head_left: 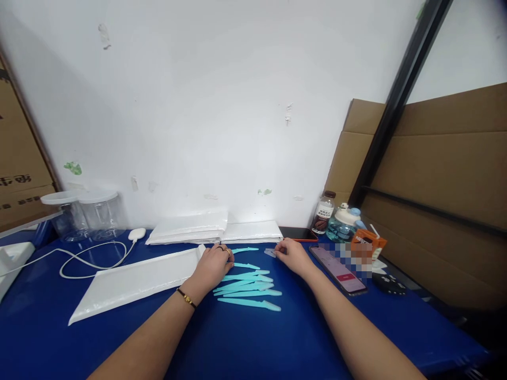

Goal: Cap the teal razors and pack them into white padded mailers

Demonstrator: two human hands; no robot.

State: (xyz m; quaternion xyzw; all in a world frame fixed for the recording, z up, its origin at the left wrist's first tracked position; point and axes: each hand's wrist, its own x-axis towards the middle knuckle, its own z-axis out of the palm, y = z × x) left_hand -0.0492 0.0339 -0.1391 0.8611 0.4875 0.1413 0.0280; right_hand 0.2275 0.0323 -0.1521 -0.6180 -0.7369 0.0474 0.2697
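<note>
Several teal eyebrow razors (pixel 253 303) lie fanned on the blue table (pixel 245 345), pointing to the right. My left hand (pixel 216 262) is closed at the left ends of the upper ones, with fingers curled round the handle of the topmost razor (pixel 246 249). Just below, another razor (pixel 247 266) reaches out from under that hand. To the right, my right hand (pixel 292 255) pinches a small clear plastic piece (pixel 270 253) between thumb and fingers. A long white padded mailer (pixel 138 279) lies left of the razors, its right end beside my left hand.
Stacked white mailers (pixel 190 227) lie against the wall. Two clear lidded jars (pixel 99 214) and a white cable (pixel 75 274) are at left. At right are a phone (pixel 340 272), a dark bottle (pixel 324 212), a water bottle (pixel 343 224), an orange carton (pixel 366 243) and a black object (pixel 388 284).
</note>
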